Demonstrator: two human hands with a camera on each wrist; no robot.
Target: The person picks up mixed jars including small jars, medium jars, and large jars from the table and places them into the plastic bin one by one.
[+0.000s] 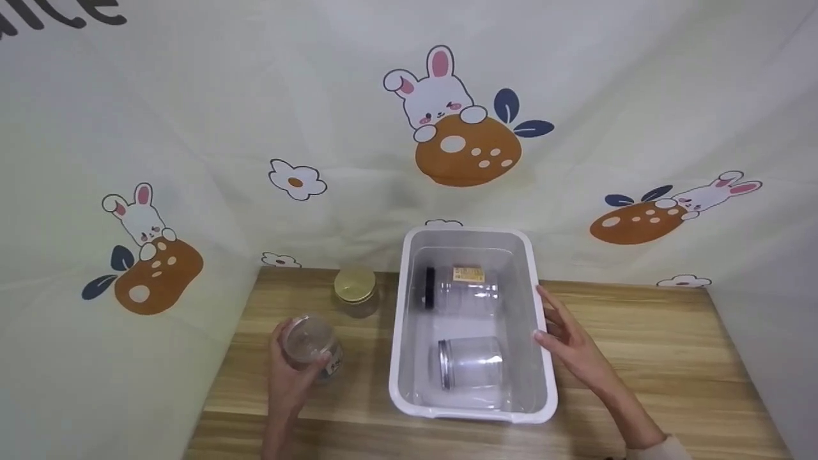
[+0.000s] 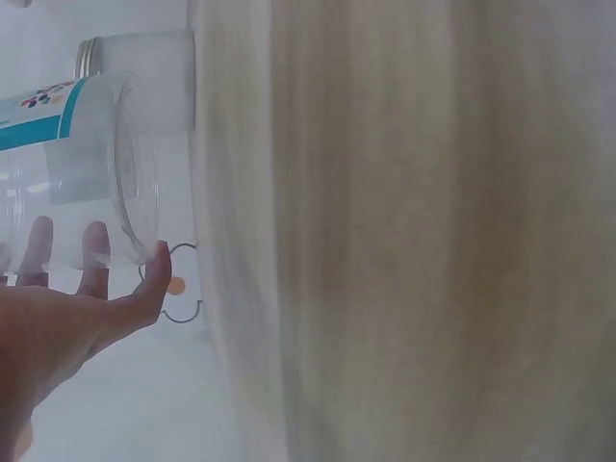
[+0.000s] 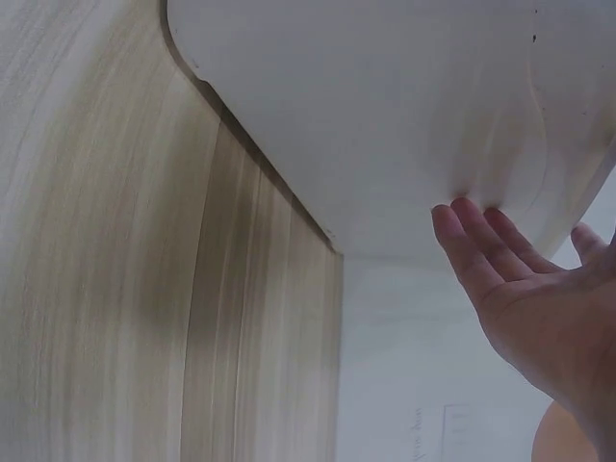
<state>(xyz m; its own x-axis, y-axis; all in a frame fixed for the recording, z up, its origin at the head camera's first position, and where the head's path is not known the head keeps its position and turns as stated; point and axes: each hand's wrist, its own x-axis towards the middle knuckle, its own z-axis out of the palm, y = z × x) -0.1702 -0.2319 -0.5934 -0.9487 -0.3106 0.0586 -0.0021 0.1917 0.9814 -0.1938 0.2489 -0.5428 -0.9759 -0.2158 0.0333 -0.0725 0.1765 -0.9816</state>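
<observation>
My left hand grips a clear plastic jar, with fingers and thumb around its side. A blue-and-white label with coloured dots shows on this jar in the left wrist view, where its base is close over the table. My right hand touches the right side of a white plastic bin, thumb at the rim and fingers extended against the outer wall. Inside the bin lie two clear jars on their sides: a black-lidded jar at the back and a silver-lidded jar in front.
A gold-lidded clear jar stands upright left of the bin, behind the held jar. The wood-grain table meets a pale cloth backdrop printed with rabbits and flowers at the back and sides.
</observation>
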